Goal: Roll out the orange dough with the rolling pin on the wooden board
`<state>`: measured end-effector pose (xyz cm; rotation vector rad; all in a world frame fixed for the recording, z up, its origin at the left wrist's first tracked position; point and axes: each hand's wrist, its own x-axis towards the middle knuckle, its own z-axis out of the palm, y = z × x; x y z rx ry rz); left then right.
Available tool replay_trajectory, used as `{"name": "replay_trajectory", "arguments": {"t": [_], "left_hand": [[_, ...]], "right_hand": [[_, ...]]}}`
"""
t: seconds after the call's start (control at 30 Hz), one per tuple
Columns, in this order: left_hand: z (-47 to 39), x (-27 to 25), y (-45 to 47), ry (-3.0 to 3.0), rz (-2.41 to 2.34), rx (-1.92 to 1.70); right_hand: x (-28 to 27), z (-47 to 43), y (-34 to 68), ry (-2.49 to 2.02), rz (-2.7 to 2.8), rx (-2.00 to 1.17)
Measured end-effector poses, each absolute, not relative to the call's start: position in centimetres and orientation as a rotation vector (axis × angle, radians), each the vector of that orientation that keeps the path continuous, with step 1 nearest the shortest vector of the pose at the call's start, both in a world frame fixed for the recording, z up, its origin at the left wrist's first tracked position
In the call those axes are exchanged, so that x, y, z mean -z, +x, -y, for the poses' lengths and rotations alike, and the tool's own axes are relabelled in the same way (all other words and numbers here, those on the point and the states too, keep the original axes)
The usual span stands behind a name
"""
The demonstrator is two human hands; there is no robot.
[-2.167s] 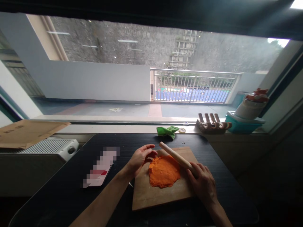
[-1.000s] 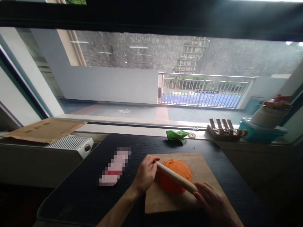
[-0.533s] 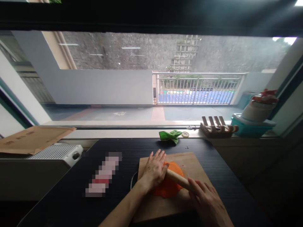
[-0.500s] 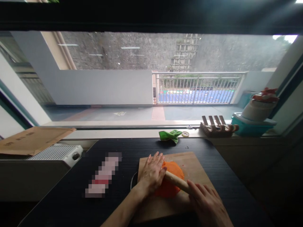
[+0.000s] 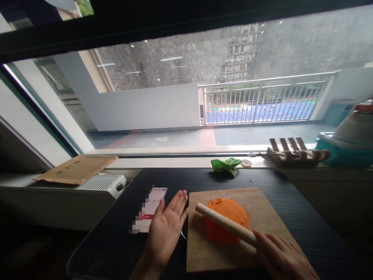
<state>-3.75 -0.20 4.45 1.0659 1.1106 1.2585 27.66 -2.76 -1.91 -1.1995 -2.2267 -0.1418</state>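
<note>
A flattened orange sheet of dough or modelling clay (image 5: 230,217) lies on a wooden board (image 5: 201,252), its far edge rough and uneven. Across it slants a wooden rolling pin (image 5: 225,223); whether the pin touches the sheet I cannot tell. The pin's near right end is gripped by my right hand (image 5: 281,251), at the board's right side. My left hand (image 5: 167,229) is raised palm up to the left of the board, fingers stretched out and nothing in it. It partly covers a phone (image 5: 147,221) lying on the dark table.
The dark table (image 5: 101,241) stands below a window sill. A green cloth (image 5: 225,165) and a small roll of tape (image 5: 246,163) lie at the back. A brown rack (image 5: 294,153) and teal box (image 5: 329,151) sit right. Far left, a cardboard sheet (image 5: 77,169) rests on a white heater (image 5: 112,186).
My left hand has let go of the rolling pin's far end, moved left off the board and turned palm up. My right hand still holds the pin. The view has tilted and shifted left.
</note>
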Motion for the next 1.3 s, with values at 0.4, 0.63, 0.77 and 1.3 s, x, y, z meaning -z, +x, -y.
{"name": "replay_trajectory", "arguments": {"t": [0.4, 0.63, 0.77, 1.3], "left_hand": [[-12.6, -2.8, 7.8, 2.401, -1.582, -0.306], [-4.0, -1.5, 1.5, 2.485, -1.568, -0.302], [-0.9, -0.7, -0.6, 2.555, -1.653, -0.361], [-6.7, -1.3, 3.0, 2.507, -1.696, -0.207]], "right_hand": [[2.6, 0.7, 28.0, -1.418, 2.183, 0.482], [2.6, 3.6, 26.1, -1.166, 2.178, 0.525], [2.6, 4.3, 24.9, -1.139, 2.116, 0.487], [2.4, 3.1, 27.6, -1.22, 2.205, 0.691]]}}
